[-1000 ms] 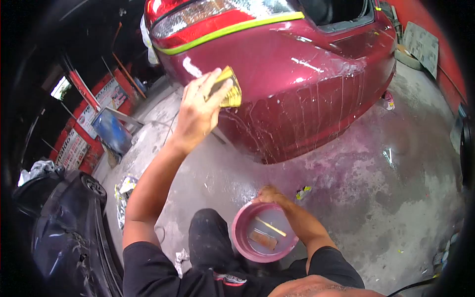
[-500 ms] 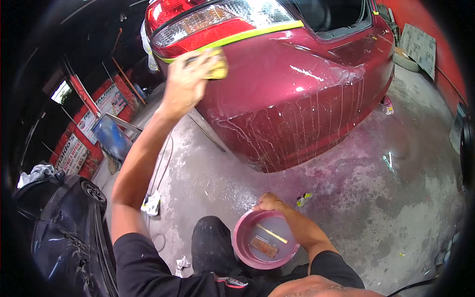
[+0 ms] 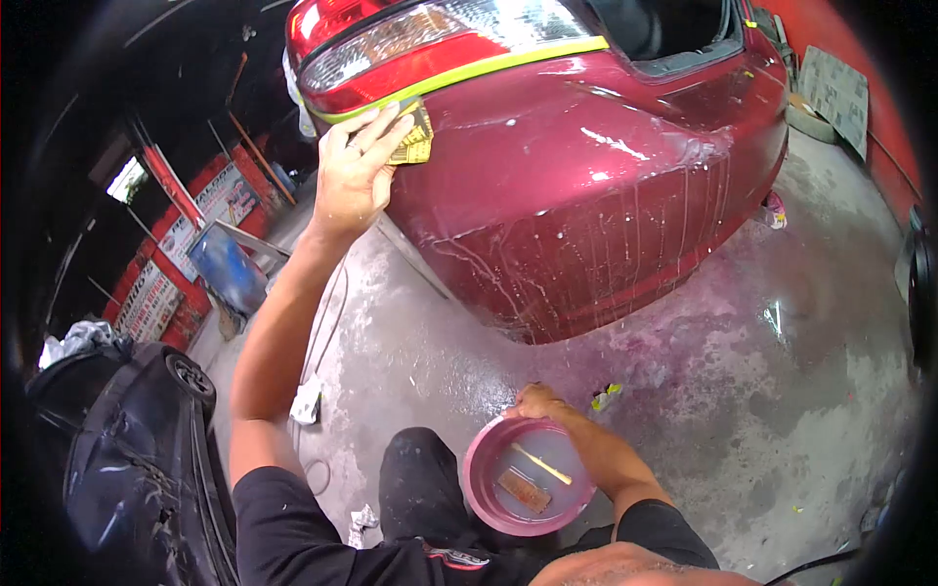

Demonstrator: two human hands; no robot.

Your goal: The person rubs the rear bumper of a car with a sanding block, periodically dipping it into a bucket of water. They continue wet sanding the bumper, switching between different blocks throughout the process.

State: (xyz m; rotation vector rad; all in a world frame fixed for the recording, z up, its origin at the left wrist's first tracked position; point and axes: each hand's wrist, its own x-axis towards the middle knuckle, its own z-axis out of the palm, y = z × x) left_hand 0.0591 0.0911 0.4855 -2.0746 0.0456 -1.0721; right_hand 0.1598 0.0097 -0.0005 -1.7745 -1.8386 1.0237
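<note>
My left hand (image 3: 354, 181) presses a folded piece of yellow sandpaper (image 3: 415, 137) with dark print against the wet maroon bumper (image 3: 547, 146), just below the tail light (image 3: 410, 59). A strip of yellow-green masking tape (image 3: 489, 64) runs along the lower edge of that light. Milky drips streak down the bumper. Low at my lap, my right hand (image 3: 535, 400) grips the rim of a pink plastic basin (image 3: 473, 488). Cloudy water fills the basin's bottom, with a brown rectangular block (image 3: 525, 491) and a pale yellow stick (image 3: 542, 463) in it.
A damaged black car (image 3: 127, 459) stands at the left, near a blue drum (image 3: 227, 266). The concrete floor (image 3: 703, 420) is wet and stained. Crumpled paper (image 3: 307, 401) lies beside a thin hose (image 3: 320, 332). A grey board (image 3: 833, 98) leans on the red wall at right.
My left hand, with the sandpaper, has moved slightly left and down along the bumper beneath the tail light. My right hand stays on the basin's rim.
</note>
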